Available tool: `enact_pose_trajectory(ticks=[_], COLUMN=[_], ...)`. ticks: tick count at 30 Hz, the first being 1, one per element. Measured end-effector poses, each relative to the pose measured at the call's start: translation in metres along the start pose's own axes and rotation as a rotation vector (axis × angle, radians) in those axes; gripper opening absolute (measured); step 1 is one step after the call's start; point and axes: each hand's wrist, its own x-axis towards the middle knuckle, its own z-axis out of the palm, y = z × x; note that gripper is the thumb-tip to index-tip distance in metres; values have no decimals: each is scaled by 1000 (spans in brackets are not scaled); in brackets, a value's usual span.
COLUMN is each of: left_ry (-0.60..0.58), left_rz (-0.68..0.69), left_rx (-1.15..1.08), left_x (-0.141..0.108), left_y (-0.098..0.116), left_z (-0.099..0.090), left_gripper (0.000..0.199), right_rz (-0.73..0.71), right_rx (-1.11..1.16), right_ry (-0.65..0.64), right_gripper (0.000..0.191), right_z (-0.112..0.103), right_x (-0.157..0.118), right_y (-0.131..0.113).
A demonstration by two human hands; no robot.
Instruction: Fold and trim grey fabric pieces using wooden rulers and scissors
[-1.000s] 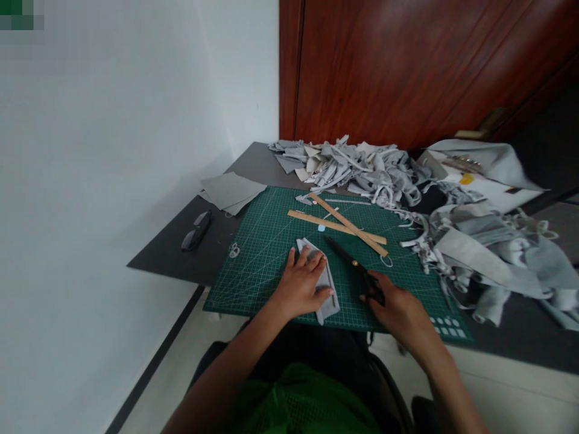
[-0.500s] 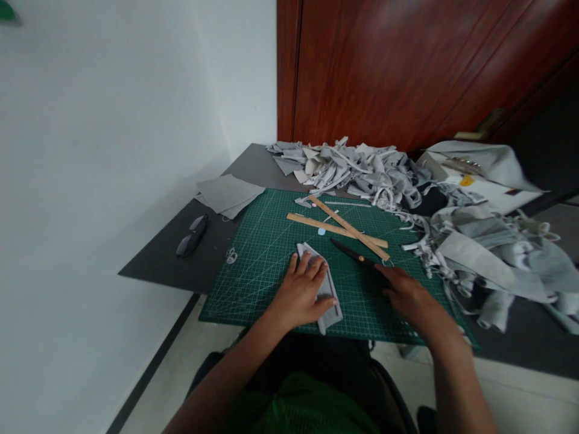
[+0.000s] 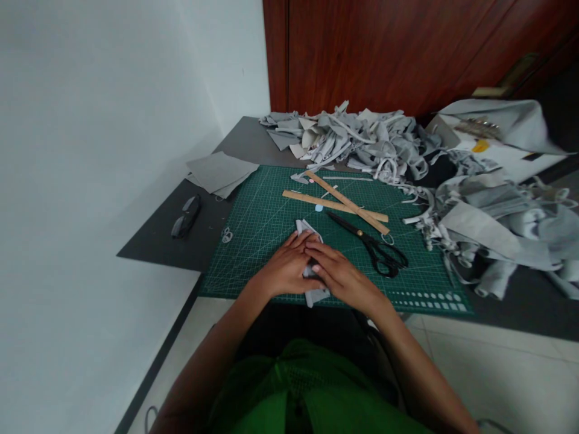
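A folded strip of grey fabric point(image 3: 318, 296) lies on the green cutting mat point(image 3: 253, 241) near its front edge. My left hand point(image 3: 287, 269) rests on the fabric, palm down with its fingers stretched out. My right hand point(image 3: 344, 276) lies flat from the other side, its fingers extended over the left fingertips and the cloth. Between them the hands hide the middle of the strip. Black-handled scissors point(image 3: 380, 252) lie on the mat to the right of my right hand, touched by neither hand.
Two crossed wooden rulers point(image 3: 337, 204) lie beyond the scissors. Grey fabric scraps point(image 3: 362, 138) are heaped at the back, with more fabric point(image 3: 497, 229) at the right. Glasses point(image 3: 186, 217) and flat grey pieces point(image 3: 221, 172) sit left. A white box point(image 3: 520, 158) stands back right.
My right hand has let go of the scissors, leaving them on the mat, and has moved left onto the fabric. My left hand stays on the fabric. The camera view has tilted down.
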Motion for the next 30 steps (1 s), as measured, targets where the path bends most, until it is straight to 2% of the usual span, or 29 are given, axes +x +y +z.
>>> enact_pose_trajectory(ticks=[4,8,10,12,16,19,21,24,26,28,30], left_ry=[-40,-23,0,25,37,50,79,106,118,137,146], left_rz=[33,38,48,82,168,142,93,16,-33,-72,-86], left_rx=[6,3,5,8,-22,-19,7,117,221,299,315], left_x=[-3,-6,-7,-7,-6,-8,-10,-12,-10,-9,-9], left_y=[-13,-20,-17,-13,-6,-12,-19,-24,-23,-20,-19], left_z=[-11,-17,-17,-16,-15,-21,-25,-28,-27,-24,-22], left_gripper=[87,84,70,55,35,15,7,18,25,25,18], right_rz=[52,55,67,95,177,176,113,-81,-144,-108,-38], right_rx=[-145,-307,-382,-446,-543,-556,-545,-477,-427,-421,-452], right_ry=[1,7,16,45,135,180,179,26,-70,-77,-23], right_gripper=[48,30,23,25,27,19,21,53,65,59,42], right_z=[6,-6,-10,-10,2,11,13,10,6,2,0], right_x=[0,-3,-4,-3,-1,0,0,1,0,0,0], right_y=[7,15,16,16,14,15,16,17,17,16,15])
